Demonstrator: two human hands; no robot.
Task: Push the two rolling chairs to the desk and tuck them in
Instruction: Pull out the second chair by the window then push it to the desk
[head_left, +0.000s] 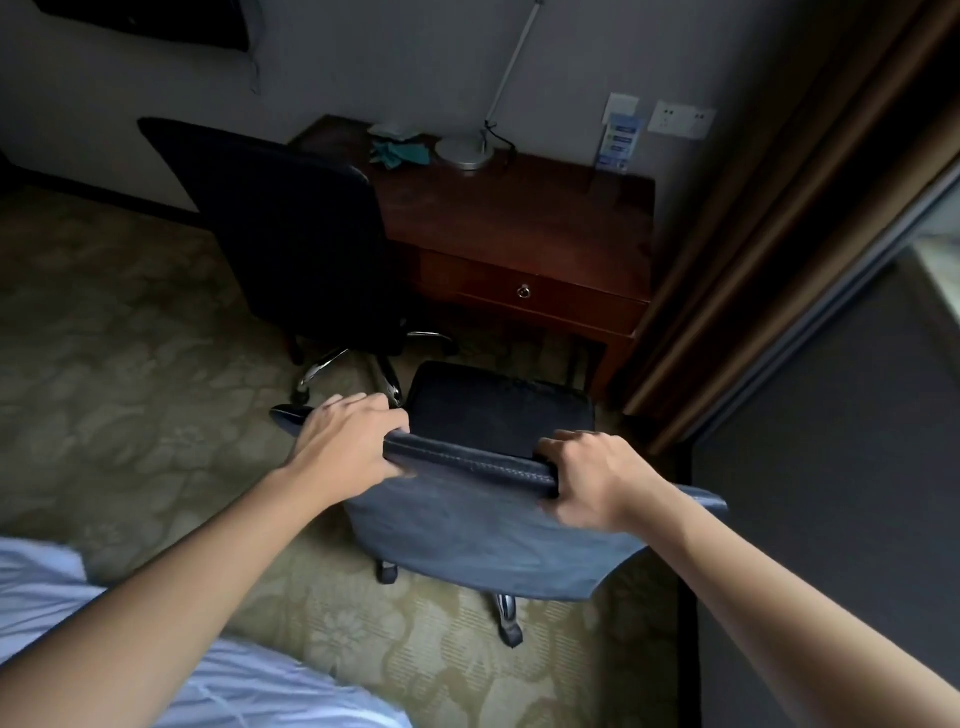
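Observation:
A blue-grey rolling chair (478, 535) stands on the carpet just in front of me, its back towards me and its dark seat pointing at the desk (519, 218). My left hand (348, 441) grips the left part of the backrest's top edge. My right hand (592, 478) grips the right part of that edge. A second, black rolling chair (291, 223) stands at the desk's left end, its seat partly under the wooden top and its chrome base showing below.
The desk carries a round lamp base (465, 150), a teal cloth (400, 150) and a blue card stand (618, 143). A brown curtain (779, 218) hangs at the right, close to the desk. White bedding (130, 670) fills the lower left. Patterned carpet (130, 364) spreads to the left.

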